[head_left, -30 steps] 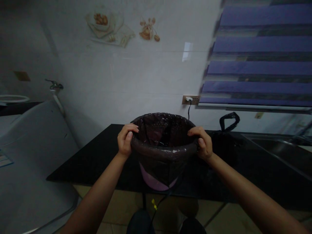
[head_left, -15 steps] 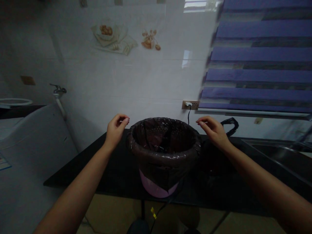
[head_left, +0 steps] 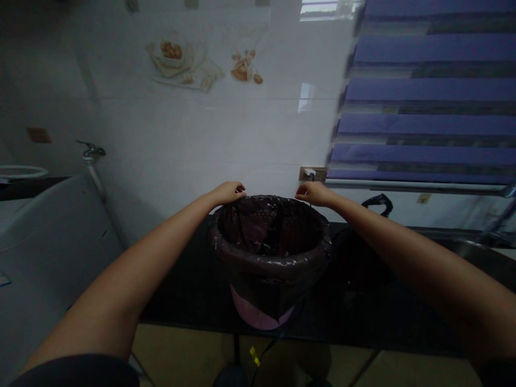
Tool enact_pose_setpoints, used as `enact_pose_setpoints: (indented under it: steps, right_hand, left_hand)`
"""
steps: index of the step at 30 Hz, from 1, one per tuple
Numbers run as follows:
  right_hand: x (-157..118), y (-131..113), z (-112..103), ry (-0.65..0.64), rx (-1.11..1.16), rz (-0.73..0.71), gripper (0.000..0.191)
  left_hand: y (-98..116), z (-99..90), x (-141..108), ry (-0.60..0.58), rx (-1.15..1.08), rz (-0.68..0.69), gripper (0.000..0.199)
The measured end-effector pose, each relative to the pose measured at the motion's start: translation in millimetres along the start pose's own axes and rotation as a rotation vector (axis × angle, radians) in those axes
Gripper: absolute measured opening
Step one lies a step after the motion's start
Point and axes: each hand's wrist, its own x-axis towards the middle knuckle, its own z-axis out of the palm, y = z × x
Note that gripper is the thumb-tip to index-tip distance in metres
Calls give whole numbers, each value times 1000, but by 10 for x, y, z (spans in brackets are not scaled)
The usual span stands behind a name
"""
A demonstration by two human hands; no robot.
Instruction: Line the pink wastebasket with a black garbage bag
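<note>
A black plastic bin liner point(head_left: 274, 262) covers the mouth of a pink bin point(head_left: 258, 314) and is folded over its rim. The bin stands upright on a dark counter point(head_left: 181, 301). At the liner's far left edge is my left hand point(head_left: 229, 193), its fingers curled in towards the thumb. My right hand point(head_left: 315, 193) is at the far right edge, its fingers likewise closed and bent down. Both sets of fingertips are at or just above the rim. Whether they pinch the plastic cannot be made out.
To the right sits a dark bag with a looped handle point(head_left: 379, 203), partly behind my right arm. A sink point(head_left: 479, 255) lies further right. A plugged-in socket point(head_left: 312, 173) is on the tiled wall. A white appliance point(head_left: 60, 231) stands left, below a tap point(head_left: 92, 150).
Both hands have moved inward from either side of the bin to its far rim, closer together. The view has shifted slightly. The bin and liner stay in place.
</note>
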Motion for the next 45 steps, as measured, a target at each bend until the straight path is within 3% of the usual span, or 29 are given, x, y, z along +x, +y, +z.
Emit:
enact_pose_setpoints:
  steps: [13, 24, 34, 45]
  right_hand:
    - [21, -87, 23, -107, -57, -21, 31]
    - [-28, -67, 56, -134, -72, -7, 35]
    - [58, -72, -26, -61, -90, -47, 36]
    - [185, -255, 60, -146, -99, -93, 36]
  left_hand:
    - [-30, 43, 69, -106, 11, 72, 28]
    - [-68, 73, 19, -99, 7, 60, 29]
    - [36, -22, 41, -78, 73, 3, 40]
    - [152, 29, 179, -139, 125, 59, 31]
